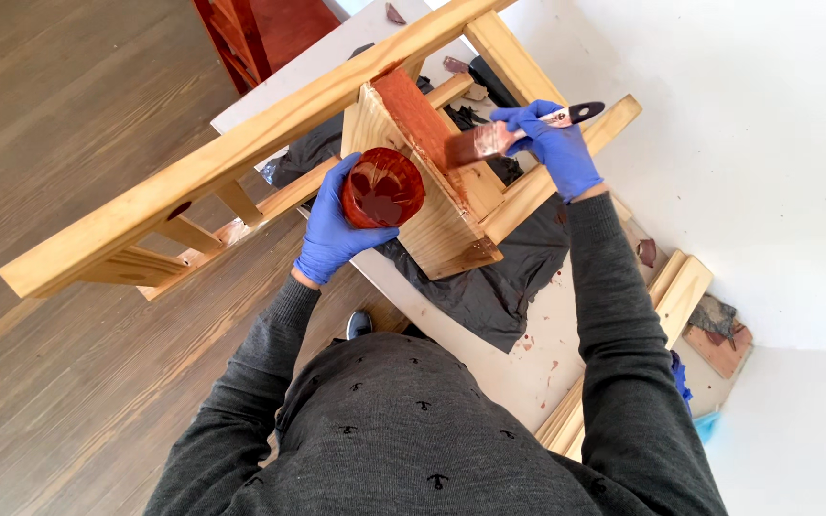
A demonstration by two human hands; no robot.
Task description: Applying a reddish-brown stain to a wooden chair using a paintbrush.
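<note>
Red-brown stain covers one edge of a pale wooden frame (241, 158) lying across the white worktop (518, 368), as the right hand (554, 145), fingers clenched on a brush (489, 139), lays bristles against that edge. The left hand (335, 227) grips a stain cup (382, 187) just beside it; coating looks under way, bare faces calling for reloaded strokes.

I see a black plastic sheet (499, 287) spread over the white board (528, 363), loose pale planks (676, 296) at the board's right edge, and a red-stained wooden piece (260, 33) on the wood floor (69, 363).
</note>
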